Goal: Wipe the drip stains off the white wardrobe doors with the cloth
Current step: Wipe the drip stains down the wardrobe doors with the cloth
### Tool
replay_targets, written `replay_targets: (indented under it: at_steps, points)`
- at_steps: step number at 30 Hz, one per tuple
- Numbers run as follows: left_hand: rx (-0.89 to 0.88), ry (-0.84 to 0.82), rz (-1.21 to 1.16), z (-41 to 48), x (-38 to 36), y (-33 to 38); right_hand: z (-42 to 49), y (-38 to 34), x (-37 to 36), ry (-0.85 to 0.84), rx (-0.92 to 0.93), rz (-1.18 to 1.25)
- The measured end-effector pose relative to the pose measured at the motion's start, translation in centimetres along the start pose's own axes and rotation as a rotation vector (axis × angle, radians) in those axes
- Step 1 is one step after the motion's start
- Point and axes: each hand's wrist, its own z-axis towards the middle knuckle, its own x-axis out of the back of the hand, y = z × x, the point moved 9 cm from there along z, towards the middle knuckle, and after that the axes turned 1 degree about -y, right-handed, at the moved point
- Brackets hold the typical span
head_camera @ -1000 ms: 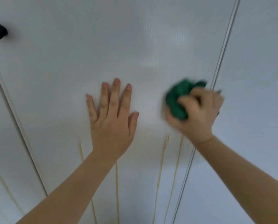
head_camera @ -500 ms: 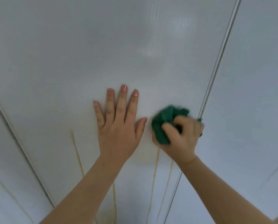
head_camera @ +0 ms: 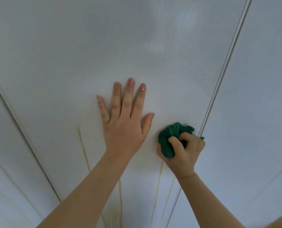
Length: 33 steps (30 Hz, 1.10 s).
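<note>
A white wardrobe door [head_camera: 104, 46] fills the view. My left hand [head_camera: 125, 122] lies flat on it, fingers straight and spread. To its right, my right hand [head_camera: 184, 153] grips a bunched green cloth [head_camera: 168, 139] and presses it against the door, close to the door's right edge. Thin yellow drip stains run down the door: one [head_camera: 83, 150] left of my left wrist, and a pair [head_camera: 159, 183] just below the cloth.
A vertical seam [head_camera: 219, 89] separates this door from the neighbouring white door [head_camera: 260, 96] on the right. Another door edge [head_camera: 22, 134] slants down on the left.
My right hand has moved the cloth down the door, from level with my left fingers to beside my left palm. The view has tilted, and the black knob at upper left has left the frame.
</note>
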Motion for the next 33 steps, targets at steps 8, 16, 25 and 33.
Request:
replay_targets:
  at_steps: [8, 16, 25, 33]
  points:
    - [0.019, 0.001, 0.013, -0.2, 0.2, 0.1, 8.6, -0.6, 1.3, 0.266, -0.084, 0.077]
    - [0.017, 0.018, -0.004, 0.0, 0.1, 0.0, 3.0, -1.1, 0.5, 0.046, -0.039, 0.066]
    - [0.004, 0.048, 0.001, -0.1, 0.1, -0.3, -1.5, 0.5, -0.4, -0.001, -0.136, 0.044]
    - [0.006, 0.067, 0.002, -0.1, 0.0, 0.0, 4.7, 0.7, 0.6, 0.185, -0.273, 0.11]
